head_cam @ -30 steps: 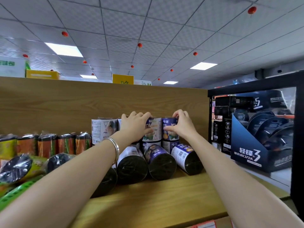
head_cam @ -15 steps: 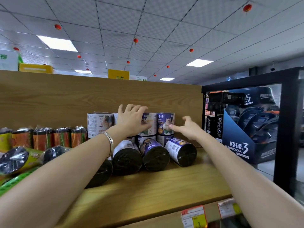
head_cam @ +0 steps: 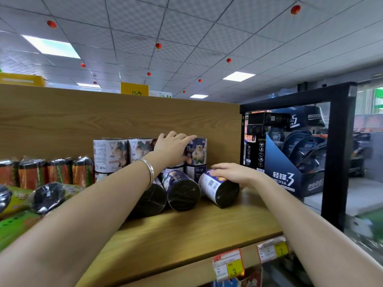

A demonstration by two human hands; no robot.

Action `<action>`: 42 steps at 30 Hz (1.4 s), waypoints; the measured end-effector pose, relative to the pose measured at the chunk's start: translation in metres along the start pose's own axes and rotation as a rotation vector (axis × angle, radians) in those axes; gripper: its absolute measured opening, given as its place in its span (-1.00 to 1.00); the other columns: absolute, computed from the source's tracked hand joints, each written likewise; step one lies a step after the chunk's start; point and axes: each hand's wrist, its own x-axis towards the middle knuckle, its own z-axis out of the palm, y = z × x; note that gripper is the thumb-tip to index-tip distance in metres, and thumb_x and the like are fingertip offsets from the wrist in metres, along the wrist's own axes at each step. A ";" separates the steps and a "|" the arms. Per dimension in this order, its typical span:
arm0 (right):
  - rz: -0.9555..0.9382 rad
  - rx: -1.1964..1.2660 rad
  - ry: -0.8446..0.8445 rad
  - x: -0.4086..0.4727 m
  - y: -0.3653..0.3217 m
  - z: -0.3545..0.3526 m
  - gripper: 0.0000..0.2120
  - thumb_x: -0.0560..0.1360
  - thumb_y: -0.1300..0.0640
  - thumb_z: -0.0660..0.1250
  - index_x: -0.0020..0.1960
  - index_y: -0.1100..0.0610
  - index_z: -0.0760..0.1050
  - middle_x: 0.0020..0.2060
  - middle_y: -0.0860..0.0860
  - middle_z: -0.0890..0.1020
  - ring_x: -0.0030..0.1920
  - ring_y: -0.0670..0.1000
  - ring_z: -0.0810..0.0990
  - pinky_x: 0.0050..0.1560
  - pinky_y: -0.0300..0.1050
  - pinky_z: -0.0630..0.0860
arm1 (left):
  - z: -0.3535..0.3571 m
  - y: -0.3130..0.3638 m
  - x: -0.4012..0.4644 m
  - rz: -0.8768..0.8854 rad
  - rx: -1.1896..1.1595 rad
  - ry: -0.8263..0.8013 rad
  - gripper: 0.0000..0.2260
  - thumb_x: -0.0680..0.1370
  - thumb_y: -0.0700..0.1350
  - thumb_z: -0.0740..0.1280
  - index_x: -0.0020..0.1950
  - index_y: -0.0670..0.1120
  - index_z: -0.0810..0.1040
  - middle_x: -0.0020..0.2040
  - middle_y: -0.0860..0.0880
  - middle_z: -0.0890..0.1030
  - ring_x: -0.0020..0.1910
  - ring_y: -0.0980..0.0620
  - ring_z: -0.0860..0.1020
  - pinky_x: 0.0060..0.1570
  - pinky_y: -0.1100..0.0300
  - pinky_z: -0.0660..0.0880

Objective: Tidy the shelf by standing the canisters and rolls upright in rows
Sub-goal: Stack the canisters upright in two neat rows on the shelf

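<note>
On the wooden shelf [head_cam: 207, 228] stand stacked upright rolls with white and purple labels at the back; the rightmost top one shows a bear [head_cam: 198, 152]. My left hand [head_cam: 172, 149] rests flat against an upright roll beside the bear roll, hiding it. Three rolls lie on their sides in front, dark ends facing me. The rightmost lying roll [head_cam: 219, 188] has my right hand [head_cam: 232, 172] laid over its top, fingers curved on it. The middle lying roll [head_cam: 181, 190] sits untouched; the left one is partly hidden by my left forearm.
Orange and green wrapped rolls [head_cam: 47, 172] stand in a row at the left, with green packs [head_cam: 14, 204] lying in front. A black-framed glass case [head_cam: 337, 152] with a blue razor display box [head_cam: 290, 179] borders the shelf on the right. Price tags [head_cam: 228, 264] hang on the shelf edge.
My right hand left the upright bear roll, dropped down and settled on the rightmost lying roll. My left hand stayed on the upright rolls. The camera view shifted downward.
</note>
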 end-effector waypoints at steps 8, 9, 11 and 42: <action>-0.112 0.273 0.152 -0.003 0.008 0.004 -0.58 0.41 0.00 0.45 0.18 0.06 0.38 0.06 0.02 0.55 -0.16 -0.05 0.57 -0.32 -0.24 0.45 | -0.022 -0.014 -0.021 0.078 -0.101 0.127 -0.30 0.51 0.18 0.29 0.53 0.17 -0.01 0.54 -0.02 0.13 0.49 -0.10 0.10 0.41 -0.09 0.14; -0.120 0.299 0.146 -0.003 0.007 0.007 -0.56 0.40 0.04 0.47 0.18 0.09 0.38 0.06 0.03 0.54 -0.20 -0.04 0.56 -0.37 -0.26 0.44 | -0.026 -0.016 -0.028 0.093 -0.103 0.144 -0.34 0.52 0.18 0.28 0.53 0.15 0.04 0.51 -0.03 0.19 0.47 -0.09 0.13 0.39 -0.07 0.17; -0.122 0.341 0.136 -0.003 0.007 0.010 -0.55 0.40 0.13 0.47 0.19 0.16 0.36 0.03 0.06 0.52 -0.29 -0.06 0.52 -0.51 -0.33 0.40 | -0.031 -0.017 -0.042 0.139 -0.096 0.129 -0.43 0.53 0.17 0.26 0.50 0.11 0.17 0.44 -0.03 0.30 0.42 -0.06 0.21 0.35 -0.02 0.22; -0.380 -0.057 0.179 0.002 -0.001 0.034 -0.48 0.25 -0.25 0.47 0.15 -0.13 0.47 0.19 -0.02 0.43 0.24 0.02 0.42 0.26 0.07 0.44 | -0.026 0.015 -0.085 0.047 -0.263 -0.095 -0.60 0.41 0.06 0.46 0.19 -0.01 0.47 0.02 0.08 0.44 0.01 0.09 0.41 -0.04 0.15 0.46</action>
